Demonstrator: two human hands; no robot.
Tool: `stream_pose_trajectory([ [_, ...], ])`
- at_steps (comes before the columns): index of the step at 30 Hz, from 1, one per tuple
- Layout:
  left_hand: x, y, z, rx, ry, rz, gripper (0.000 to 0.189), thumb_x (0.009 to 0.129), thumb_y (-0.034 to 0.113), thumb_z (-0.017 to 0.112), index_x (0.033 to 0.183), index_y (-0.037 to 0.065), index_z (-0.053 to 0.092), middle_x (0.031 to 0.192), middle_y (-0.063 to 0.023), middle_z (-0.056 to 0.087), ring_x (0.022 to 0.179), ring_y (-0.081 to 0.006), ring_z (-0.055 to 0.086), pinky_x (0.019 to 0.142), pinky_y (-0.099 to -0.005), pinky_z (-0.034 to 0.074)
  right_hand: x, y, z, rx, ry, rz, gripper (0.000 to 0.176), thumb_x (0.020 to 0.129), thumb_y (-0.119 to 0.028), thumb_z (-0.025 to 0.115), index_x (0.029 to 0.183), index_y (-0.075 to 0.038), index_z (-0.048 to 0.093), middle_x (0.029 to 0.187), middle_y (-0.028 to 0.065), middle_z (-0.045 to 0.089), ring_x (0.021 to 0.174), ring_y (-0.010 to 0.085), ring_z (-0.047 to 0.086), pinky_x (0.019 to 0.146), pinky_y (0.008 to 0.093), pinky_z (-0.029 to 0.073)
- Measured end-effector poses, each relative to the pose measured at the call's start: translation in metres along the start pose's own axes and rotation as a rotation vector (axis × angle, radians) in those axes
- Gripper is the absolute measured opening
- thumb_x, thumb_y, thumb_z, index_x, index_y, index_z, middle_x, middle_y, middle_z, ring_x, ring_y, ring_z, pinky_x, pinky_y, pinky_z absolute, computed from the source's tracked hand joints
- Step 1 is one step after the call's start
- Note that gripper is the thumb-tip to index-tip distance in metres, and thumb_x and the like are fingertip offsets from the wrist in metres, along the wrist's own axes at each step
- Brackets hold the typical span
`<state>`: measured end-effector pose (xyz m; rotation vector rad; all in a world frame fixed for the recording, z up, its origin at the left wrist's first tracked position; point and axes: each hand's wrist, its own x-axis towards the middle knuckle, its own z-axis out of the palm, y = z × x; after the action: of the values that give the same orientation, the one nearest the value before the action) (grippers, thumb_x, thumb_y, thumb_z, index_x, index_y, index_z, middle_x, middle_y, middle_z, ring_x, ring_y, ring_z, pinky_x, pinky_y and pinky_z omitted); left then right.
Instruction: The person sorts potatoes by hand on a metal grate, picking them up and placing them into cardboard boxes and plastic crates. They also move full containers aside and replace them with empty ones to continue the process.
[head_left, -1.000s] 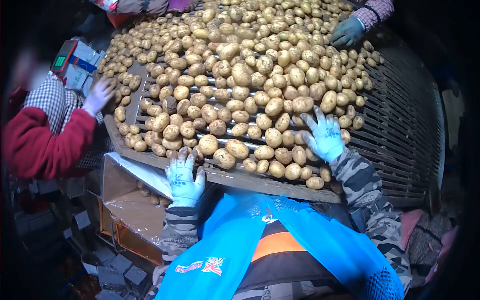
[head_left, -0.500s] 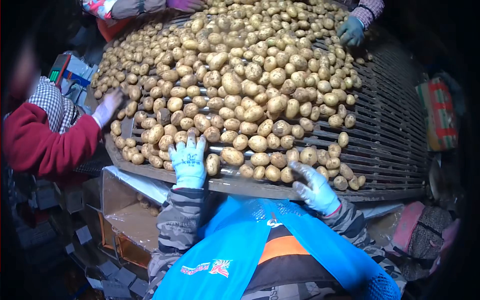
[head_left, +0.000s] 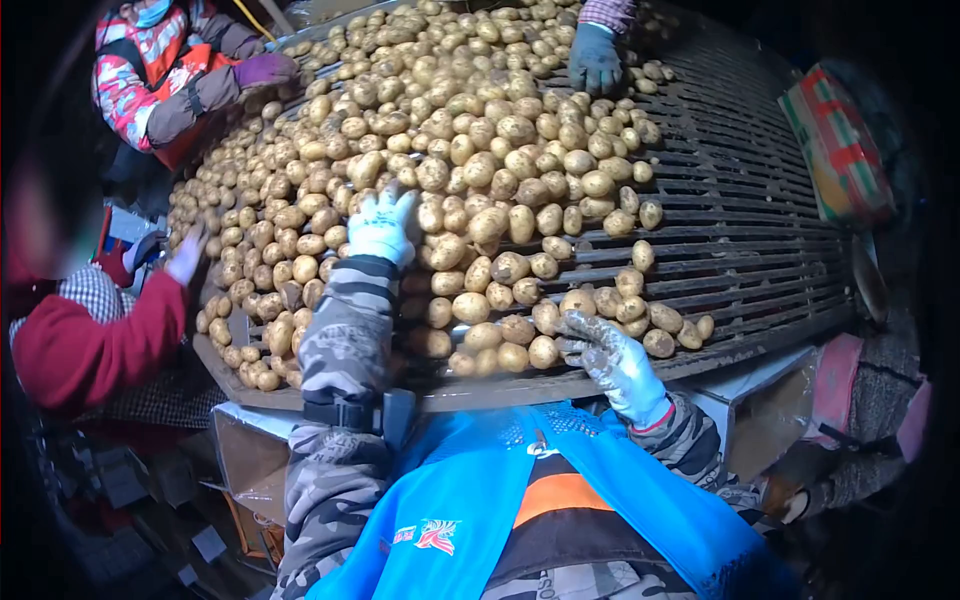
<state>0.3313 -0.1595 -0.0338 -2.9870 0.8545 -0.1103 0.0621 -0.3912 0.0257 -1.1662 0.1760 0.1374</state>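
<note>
A broad spread of potatoes [head_left: 450,245] lies on a slatted sorting table [head_left: 740,230]. My left hand [head_left: 382,225], in a pale work glove, reaches out over the middle of the potatoes. Its fingers are spread and rest among them, gripping none that I can see. At the near edge is my right hand [head_left: 615,365], gloved too, with soil on its palm and fingers. Its fingers are stretched out beside a potato [head_left: 543,351], and nothing shows in its grasp.
A co-worker's gloved hand [head_left: 184,256] is at the left edge, another person's purple glove [head_left: 266,70] at the upper left. At the far side, a grey-green glove [head_left: 595,60] touches potatoes. Cardboard boxes [head_left: 250,450] stand below the near rim; a red-green carton [head_left: 838,145] is at right.
My left hand has moved from the near edge farther out over the potatoes. My right hand stays near the rim, its palm turned more into view. The view has shifted somewhat.
</note>
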Motion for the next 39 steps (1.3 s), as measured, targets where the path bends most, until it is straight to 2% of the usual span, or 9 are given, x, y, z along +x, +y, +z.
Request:
stream_pose_trajectory([
  [9,-0.076,-0.036,0.015,-0.247,0.115,-0.100,0.034,0.066,0.021,0.069,0.097,0.010,0.058,0.096,-0.0139,0.057,0.092,-0.0335,0.056,0.079,-0.0454,0.047,-0.003,0.001,-0.018,0.123,0.008,0.133,0.064,0.093,-0.033,0.053,0.140,0.005,0.031,0.132,0.0194,0.049,0.113,0.0280,0.057,0.090,0.0396,0.051],
  [11,-0.093,-0.006,-0.037,-0.118,-0.226,-0.214,0.038,0.067,0.022,0.069,0.101,0.007,0.060,0.099,-0.0158,0.059,0.097,-0.0357,0.056,0.086,-0.0433,0.047,0.001,-0.005,-0.014,0.091,-0.018,0.157,0.068,0.092,-0.036,0.054,0.141,0.005,0.029,0.132,0.0204,0.049,0.113,0.0293,0.057,0.091,0.0388,0.051],
  [17,-0.098,0.076,-0.085,-1.174,-0.206,0.099,0.062,0.075,0.026,0.074,0.128,0.003,0.051,0.122,-0.0172,0.056,0.114,-0.0299,0.053,0.093,-0.0396,0.045,0.031,0.025,-0.005,0.804,-0.132,0.370,0.060,0.096,-0.040,0.047,0.148,-0.018,0.026,0.145,0.0167,0.034,0.125,0.0395,0.043,0.093,0.0595,0.044],
  [21,-0.022,0.009,-0.046,-0.592,0.380,-0.049,0.049,0.075,0.022,0.067,0.119,0.004,0.057,0.108,-0.0195,0.061,0.102,-0.0372,0.056,0.091,-0.0439,0.045,0.041,0.023,-0.010,1.064,0.065,0.454,0.039,0.098,-0.039,0.044,0.123,-0.010,0.049,0.128,0.0123,0.053,0.117,0.0353,0.052,0.085,0.0530,0.052],
  [27,0.068,-0.056,0.039,-0.133,0.041,-0.320,0.064,0.074,0.026,0.068,0.134,0.021,0.046,0.126,-0.0127,0.052,0.106,-0.0325,0.056,0.088,-0.0449,0.046,0.045,0.017,-0.009,0.585,0.068,0.490,0.045,0.099,-0.031,0.042,0.137,-0.007,0.040,0.121,0.0116,0.056,0.100,0.0303,0.062,0.078,0.0437,0.055],
  [32,0.061,-0.049,0.014,-0.569,0.349,-0.224,0.049,0.077,0.017,0.062,0.125,0.008,0.055,0.113,-0.0155,0.059,0.106,-0.0322,0.057,0.093,-0.0396,0.046,0.058,-0.005,-0.006,0.585,0.030,0.452,0.049,0.099,-0.023,0.042,0.144,-0.007,0.031,0.130,0.0126,0.052,0.103,0.0253,0.061,0.081,0.0351,0.053],
  [33,0.051,-0.030,-0.005,-0.876,0.301,-0.348,0.048,0.077,0.015,0.062,0.123,0.005,0.056,0.114,-0.0165,0.059,0.107,-0.0303,0.057,0.094,-0.0375,0.045,0.061,-0.007,-0.005,0.561,0.015,0.421,0.049,0.099,-0.019,0.043,0.145,-0.007,0.031,0.133,0.0134,0.050,0.105,0.0234,0.060,0.082,0.0325,0.052],
  [37,0.008,0.043,-0.080,-1.005,-0.166,0.289,0.054,0.079,0.014,0.067,0.129,0.000,0.051,0.117,-0.0149,0.060,0.114,-0.0247,0.054,0.099,-0.0345,0.042,0.062,0.003,-0.007,0.235,-0.089,0.172,0.059,0.093,-0.003,0.050,0.147,-0.008,0.026,0.136,0.0133,0.045,0.090,0.0163,0.060,0.076,0.0293,0.051],
  [39,0.015,0.066,-0.098,-1.138,-0.343,0.297,0.053,0.082,0.015,0.065,0.131,0.001,0.049,0.124,-0.0166,0.056,0.118,-0.0265,0.052,0.099,-0.0369,0.041,0.066,0.008,-0.016,0.331,-0.049,0.314,0.063,0.092,-0.014,0.057,0.147,-0.012,0.026,0.132,0.0131,0.046,0.085,0.0177,0.059,0.073,0.0311,0.050],
])
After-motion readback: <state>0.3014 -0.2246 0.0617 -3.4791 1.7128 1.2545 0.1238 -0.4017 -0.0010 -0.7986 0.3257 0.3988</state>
